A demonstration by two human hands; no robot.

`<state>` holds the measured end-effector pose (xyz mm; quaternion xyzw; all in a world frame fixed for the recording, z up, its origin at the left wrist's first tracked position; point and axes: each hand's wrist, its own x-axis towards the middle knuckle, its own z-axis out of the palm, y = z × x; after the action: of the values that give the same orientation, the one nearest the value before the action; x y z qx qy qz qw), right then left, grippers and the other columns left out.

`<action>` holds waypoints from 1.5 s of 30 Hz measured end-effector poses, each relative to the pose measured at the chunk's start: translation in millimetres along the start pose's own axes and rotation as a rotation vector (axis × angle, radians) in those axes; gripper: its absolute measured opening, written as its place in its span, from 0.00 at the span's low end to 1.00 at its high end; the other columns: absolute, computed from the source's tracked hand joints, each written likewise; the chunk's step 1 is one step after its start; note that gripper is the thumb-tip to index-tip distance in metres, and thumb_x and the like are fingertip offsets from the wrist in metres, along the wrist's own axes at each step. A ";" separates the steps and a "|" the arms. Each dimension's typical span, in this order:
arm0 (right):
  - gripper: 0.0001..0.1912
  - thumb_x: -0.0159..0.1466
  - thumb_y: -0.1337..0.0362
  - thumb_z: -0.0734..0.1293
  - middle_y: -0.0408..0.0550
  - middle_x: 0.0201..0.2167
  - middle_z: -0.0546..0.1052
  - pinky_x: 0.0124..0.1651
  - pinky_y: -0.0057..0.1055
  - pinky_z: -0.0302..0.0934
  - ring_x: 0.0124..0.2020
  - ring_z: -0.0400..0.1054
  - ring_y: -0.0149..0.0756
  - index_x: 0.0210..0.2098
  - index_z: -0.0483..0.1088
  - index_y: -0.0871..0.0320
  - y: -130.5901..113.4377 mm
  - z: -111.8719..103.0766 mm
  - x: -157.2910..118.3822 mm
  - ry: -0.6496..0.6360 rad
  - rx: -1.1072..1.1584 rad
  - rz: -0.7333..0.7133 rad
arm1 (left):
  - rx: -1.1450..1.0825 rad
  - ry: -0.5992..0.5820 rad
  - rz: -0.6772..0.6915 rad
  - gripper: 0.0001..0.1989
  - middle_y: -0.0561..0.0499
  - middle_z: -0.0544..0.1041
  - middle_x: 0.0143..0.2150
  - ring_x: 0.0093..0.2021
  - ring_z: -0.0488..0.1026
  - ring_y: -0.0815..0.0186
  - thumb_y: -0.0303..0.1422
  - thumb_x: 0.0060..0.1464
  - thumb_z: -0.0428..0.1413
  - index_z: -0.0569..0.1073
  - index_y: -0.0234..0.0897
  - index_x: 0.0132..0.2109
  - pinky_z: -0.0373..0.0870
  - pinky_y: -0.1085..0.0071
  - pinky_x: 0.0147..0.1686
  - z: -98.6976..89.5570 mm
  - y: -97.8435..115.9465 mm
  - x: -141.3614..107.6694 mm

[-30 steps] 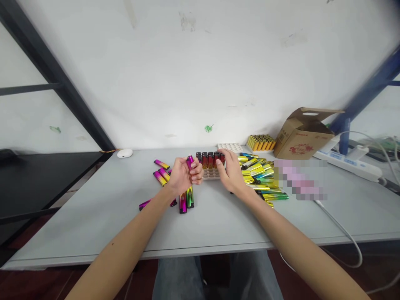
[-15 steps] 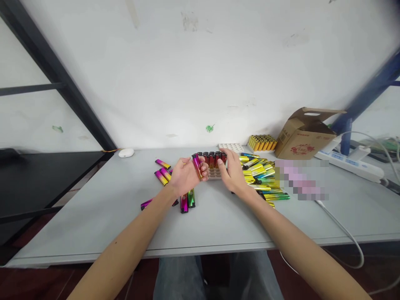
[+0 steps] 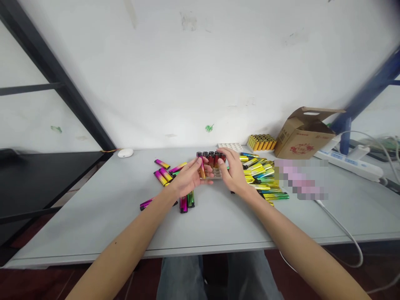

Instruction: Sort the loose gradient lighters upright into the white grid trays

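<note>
Head: lighter [image 3: 202,167] in left hand [image 3: 188,178]

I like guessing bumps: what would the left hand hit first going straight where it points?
The left hand would probably meet the pale tray or its upright lighters first; exact depth is unclear.

Oddments around the grey tabletop [image 3: 100,216], clocked from its middle
An open cardboard box [image 3: 300,143] stands at two o'clock, a white power strip [image 3: 353,163] near three; closer in at three lies a pink thing [image 3: 300,179], blurred out, a white cable [image 3: 321,206] running off toward four. A small white case [image 3: 125,153] sits at ten, a black surface [image 3: 46,179] at nine. At twelve, a green mark [image 3: 209,128] shows on the pale wall [image 3: 156,75].
</note>
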<state>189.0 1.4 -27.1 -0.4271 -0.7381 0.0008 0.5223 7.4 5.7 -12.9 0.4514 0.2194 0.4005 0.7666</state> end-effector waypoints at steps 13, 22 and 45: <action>0.15 0.67 0.60 0.58 0.50 0.47 0.75 0.51 0.43 0.63 0.48 0.68 0.41 0.50 0.68 0.53 -8.4 0.1 0.2 -0.062 0.145 0.004 | 0.195 -0.028 0.008 0.15 0.42 0.78 0.44 0.45 0.75 0.59 0.37 0.56 0.57 0.73 0.35 0.49 0.69 0.57 0.50 3.0 -5.7 1.6; 0.12 0.62 0.61 0.64 0.48 0.40 0.79 0.48 0.40 0.67 0.44 0.71 0.39 0.44 0.74 0.52 -9.1 -0.7 2.8 -0.114 0.257 0.083 | 0.466 -0.004 0.032 0.14 0.43 0.78 0.40 0.43 0.76 0.59 0.39 0.52 0.59 0.76 0.34 0.43 0.70 0.58 0.48 0.8 -12.0 3.4; 0.09 0.61 0.63 0.64 0.47 0.36 0.79 0.43 0.35 0.69 0.36 0.75 0.36 0.41 0.71 0.56 5.0 18.5 -2.0 0.056 0.284 0.165 | 0.916 0.625 0.442 0.07 0.48 0.78 0.32 0.36 0.73 0.64 0.33 0.54 0.55 0.77 0.37 0.36 0.66 0.73 0.37 -37.0 14.3 3.1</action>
<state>178.0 11.6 -39.3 -0.4078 -0.6783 0.1361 0.5959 -22.6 31.2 -18.8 0.6319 0.4858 0.5290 0.2913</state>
